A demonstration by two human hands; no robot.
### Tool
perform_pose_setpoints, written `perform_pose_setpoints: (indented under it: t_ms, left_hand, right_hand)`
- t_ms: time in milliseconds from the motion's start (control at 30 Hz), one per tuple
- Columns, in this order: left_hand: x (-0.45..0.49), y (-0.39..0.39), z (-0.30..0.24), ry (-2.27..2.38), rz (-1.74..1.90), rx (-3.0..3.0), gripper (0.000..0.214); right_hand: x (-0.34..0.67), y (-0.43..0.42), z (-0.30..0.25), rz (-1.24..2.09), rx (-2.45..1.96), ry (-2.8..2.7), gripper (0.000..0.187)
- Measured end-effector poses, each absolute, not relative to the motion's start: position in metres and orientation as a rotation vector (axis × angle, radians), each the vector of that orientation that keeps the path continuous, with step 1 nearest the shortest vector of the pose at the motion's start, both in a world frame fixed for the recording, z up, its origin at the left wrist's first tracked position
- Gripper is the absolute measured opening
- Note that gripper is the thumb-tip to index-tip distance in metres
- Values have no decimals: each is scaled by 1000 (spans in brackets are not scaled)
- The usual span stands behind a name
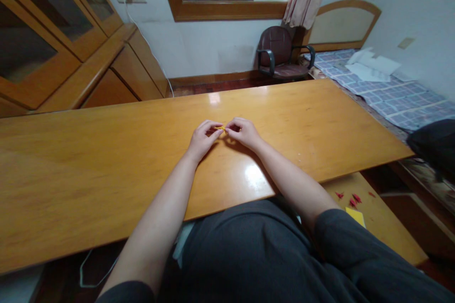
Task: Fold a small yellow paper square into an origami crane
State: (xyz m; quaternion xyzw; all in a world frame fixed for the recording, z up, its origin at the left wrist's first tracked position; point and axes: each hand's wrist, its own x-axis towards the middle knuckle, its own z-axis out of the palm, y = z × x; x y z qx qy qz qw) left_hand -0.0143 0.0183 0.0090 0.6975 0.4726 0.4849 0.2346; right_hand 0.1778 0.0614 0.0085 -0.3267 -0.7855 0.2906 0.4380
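Over the middle of the wooden table, a small piece of folded yellow paper is pinched between my two hands. My left hand grips its left side with thumb and fingertips. Thumb and fingers of my right hand close on its right end. The fingertips of both hands nearly meet, covering much of the paper, so its exact folded shape is too small to make out.
Several small red folded-paper pieces and a yellow paper sheet lie on a lower board at my right. A brown armchair stands beyond the table, a bed to the right, and a wooden cabinet at the left.
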Motion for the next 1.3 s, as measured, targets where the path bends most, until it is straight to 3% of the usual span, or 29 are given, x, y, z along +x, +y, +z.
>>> perform_pose_setpoints:
  t_ms: [567,1300]
  left_hand:
    - [-11,11,15,1445,1286,2380,9]
    - [-12,13,11,1439,1206,2444,8]
  right_hand:
    - [177,57,7,317,-707,-2117,15]
    - [176,55,8,288,-743,-2111,12]
